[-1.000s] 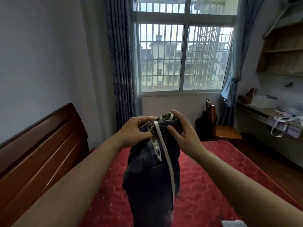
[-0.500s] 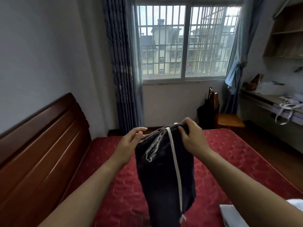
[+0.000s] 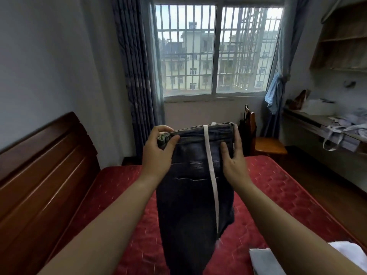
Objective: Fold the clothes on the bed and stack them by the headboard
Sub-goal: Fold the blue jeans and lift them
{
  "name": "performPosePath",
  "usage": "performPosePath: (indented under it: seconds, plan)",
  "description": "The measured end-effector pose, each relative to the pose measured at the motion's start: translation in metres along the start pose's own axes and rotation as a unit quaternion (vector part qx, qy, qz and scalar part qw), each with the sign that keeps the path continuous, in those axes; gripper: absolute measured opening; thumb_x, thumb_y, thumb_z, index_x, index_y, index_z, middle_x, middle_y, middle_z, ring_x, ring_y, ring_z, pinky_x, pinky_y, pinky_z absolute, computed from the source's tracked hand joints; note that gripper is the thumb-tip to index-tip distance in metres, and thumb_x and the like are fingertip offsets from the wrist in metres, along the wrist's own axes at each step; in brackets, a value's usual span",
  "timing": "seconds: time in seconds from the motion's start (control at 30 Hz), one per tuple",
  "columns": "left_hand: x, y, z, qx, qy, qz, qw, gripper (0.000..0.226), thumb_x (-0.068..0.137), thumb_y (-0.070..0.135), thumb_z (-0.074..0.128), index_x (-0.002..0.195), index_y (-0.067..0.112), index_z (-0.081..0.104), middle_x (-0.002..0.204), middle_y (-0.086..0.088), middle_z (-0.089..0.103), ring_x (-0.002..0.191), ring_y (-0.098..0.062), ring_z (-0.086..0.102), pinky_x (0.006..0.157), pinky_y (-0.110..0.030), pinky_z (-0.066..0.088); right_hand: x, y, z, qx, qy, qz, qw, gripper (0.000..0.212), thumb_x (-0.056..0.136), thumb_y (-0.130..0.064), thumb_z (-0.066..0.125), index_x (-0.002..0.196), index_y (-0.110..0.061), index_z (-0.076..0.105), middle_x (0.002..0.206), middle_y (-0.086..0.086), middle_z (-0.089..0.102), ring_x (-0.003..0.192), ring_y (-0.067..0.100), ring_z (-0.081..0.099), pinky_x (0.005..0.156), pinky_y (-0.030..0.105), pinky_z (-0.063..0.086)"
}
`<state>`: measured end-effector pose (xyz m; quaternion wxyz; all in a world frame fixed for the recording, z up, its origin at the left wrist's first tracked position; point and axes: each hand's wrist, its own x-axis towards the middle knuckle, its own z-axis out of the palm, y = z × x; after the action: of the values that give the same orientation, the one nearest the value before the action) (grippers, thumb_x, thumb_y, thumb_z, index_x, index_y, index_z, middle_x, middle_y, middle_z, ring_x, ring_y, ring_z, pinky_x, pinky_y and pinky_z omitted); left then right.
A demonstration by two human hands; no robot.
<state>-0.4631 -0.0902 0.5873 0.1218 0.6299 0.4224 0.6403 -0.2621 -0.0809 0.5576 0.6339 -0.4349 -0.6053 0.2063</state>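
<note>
Dark blue denim jeans unfolded, none stacked by brown wooden headboard.
My left hand, right hand grip waistband.

Both hands, left hand and right hand, hold dark jeans above the red bed.

The dark blue denim trousers hang between your left hand and right hand, above the red quilted mattress. The dark wooden headboard runs along your left. The barred sliding window is ahead, beyond the bed (a wooden chair stands past its far right corner). A white folded cloth lies on the mattress under your right forearm.
</note>
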Motion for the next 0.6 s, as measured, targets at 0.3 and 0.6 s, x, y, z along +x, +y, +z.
performPosePath:
  seconds: [0.3,0.6]
  plan:
    - [-0.059,-0.021,-0.023,-0.001,0.017,-0.174,0.985,0.057,0.089,0.035,0.058,0.14,0.023,0.032,0.129,0.014,0.046,0.123,-0.003,0.043,0.091,-0.008,0.031,-0.032,-0.025,0.014,0.017,0.044,-0.047,0.998,0.048,0.093,-0.018,0.054,0.133,-0.041,0.043,0.133,-0.02,0.049,0.121,-0.01,0.042,0.1,0.009,0.034]
    - [-0.137,0.038,-0.072,0.091,0.09,-0.102,0.987,0.043,0.094,0.038,0.048,0.133,0.028,0.035,0.117,0.014,0.048,0.1,-0.002,0.049,0.074,-0.005,0.033,-0.114,-0.079,-0.004,-0.182,0.024,-0.064,0.981,0.05,0.092,-0.04,0.049,0.14,-0.042,0.034,0.106,-0.004,0.038,0.082,0.005,0.044,0.064,0.009,0.034]
